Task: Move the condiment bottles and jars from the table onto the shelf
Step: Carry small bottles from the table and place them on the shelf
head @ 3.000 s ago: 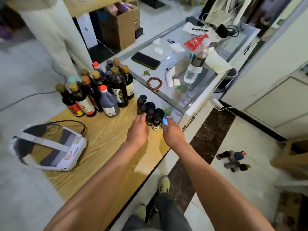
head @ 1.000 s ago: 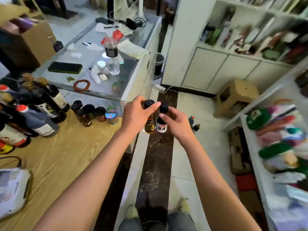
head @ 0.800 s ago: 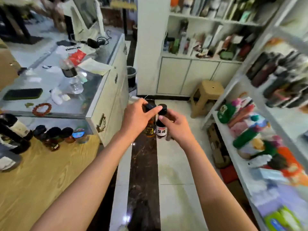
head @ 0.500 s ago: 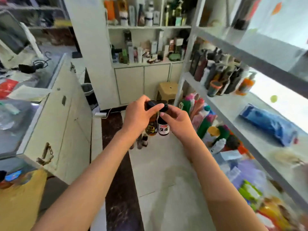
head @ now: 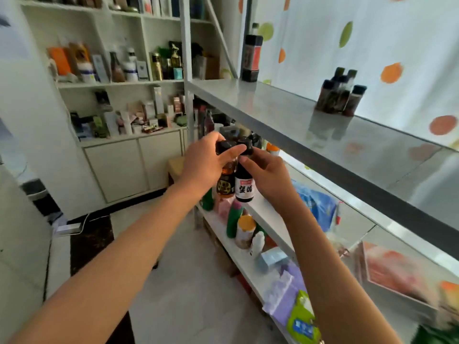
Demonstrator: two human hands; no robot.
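Observation:
My left hand (head: 207, 163) grips a small dark bottle with a gold-and-black label (head: 225, 184) by its black cap. Beside it, my right hand (head: 267, 175) pinches a second small bottle with a white label (head: 244, 188) near its cap. The two bottles hang side by side, touching, in front of the metal shelf (head: 285, 115) and just below its top board. On that board stand a cluster of small dark bottles (head: 340, 96) at the right and a tall dark bottle (head: 252, 58) at the back.
The lower boards of the shelf hold coloured bottles (head: 238, 219), a blue bag (head: 315, 204) and packets. A white cupboard unit with cosmetics (head: 129, 95) lines the far wall. A spotted curtain (head: 372, 45) hangs behind the shelf. Tiled floor lies below.
I took two small bottles off the table, turned right and carried them to the shelf. The table has left the view; the top board with its bottles is now close.

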